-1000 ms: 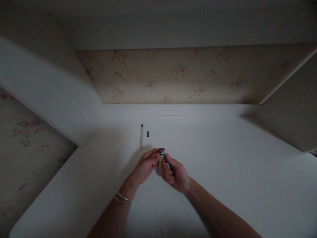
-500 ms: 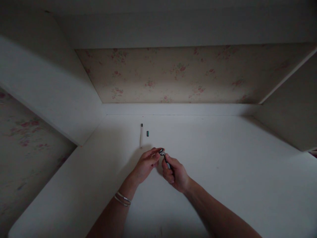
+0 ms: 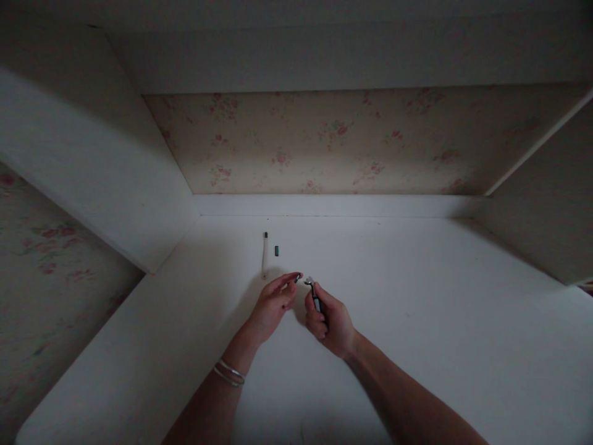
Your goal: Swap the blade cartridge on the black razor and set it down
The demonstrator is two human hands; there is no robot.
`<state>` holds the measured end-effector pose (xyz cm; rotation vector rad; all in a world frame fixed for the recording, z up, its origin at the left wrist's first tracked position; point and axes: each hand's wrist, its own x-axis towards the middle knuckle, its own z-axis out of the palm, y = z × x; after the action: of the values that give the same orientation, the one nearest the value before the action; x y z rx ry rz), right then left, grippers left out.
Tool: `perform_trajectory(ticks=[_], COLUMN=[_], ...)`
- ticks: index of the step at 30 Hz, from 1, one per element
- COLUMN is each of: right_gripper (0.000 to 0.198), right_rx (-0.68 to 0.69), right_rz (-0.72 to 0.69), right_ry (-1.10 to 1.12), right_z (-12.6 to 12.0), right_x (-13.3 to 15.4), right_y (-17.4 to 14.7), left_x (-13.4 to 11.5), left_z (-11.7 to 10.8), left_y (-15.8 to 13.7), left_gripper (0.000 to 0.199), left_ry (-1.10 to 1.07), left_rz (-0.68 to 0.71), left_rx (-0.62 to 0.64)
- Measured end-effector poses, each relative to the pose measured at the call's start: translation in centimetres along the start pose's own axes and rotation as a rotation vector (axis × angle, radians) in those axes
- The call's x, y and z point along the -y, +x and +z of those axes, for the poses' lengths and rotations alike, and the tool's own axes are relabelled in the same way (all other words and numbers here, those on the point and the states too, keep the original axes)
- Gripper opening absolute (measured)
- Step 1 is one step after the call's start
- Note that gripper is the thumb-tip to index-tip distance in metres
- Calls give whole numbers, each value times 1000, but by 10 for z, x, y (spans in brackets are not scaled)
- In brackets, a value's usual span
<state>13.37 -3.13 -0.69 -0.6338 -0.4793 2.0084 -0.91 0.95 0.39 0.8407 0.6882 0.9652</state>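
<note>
— Floral wallpaper [image 3: 324,139] lines the back of a dim white alcove, and a plain white counter [image 3: 417,321] fills the lower part of the view. What is on it?

— 2 small things lie near the back: a slim white stick with a dark tip [image 3: 264,254], and just beside it on the right a tiny dark cap-like piece [image 3: 277,250]. Both rest well clear of the hands.

— And the hands?

— They meet above the middle of the counter. The right hand [image 3: 330,318] is curled around a dark-handled razor with a metal head [image 3: 314,293], head pointing away from the person. The left hand [image 3: 273,303], with 2 silver bangles [image 3: 228,373] on its wrist, has its fingers [image 3: 290,281] pinched narrowly on a small dark piece [image 3: 298,277].

— Are the piece and the razor touching?

— No, a small gap shows between the piece and the razor's head. What the piece is, I cannot tell.
</note>
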Motion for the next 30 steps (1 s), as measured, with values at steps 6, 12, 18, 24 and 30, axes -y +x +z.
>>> perform_trajectory(ticks=[6, 12, 18, 24, 30], right_gripper=[41, 28, 29, 31, 34], right_rx=[32, 34, -64, -286, -458], right_rz=[-93, -265, -360, -511, -646], right_ry=[39, 61, -27, -398, -729], right_z=[-1, 0, -3, -11, -23], right_x=[0, 5, 6, 10, 18], right_y=[2, 2, 6, 9, 9], left_x=[2, 3, 6, 5, 5], left_z=[-1, -1, -3, -2, -1], left_y=[1, 2, 2, 2, 1], left_gripper=[40, 40, 40, 43, 44], left_ry=[44, 75, 106, 128, 148], left_rz=[24, 37, 38, 31, 34], left_rx=[-22, -4, 2, -6, -9])
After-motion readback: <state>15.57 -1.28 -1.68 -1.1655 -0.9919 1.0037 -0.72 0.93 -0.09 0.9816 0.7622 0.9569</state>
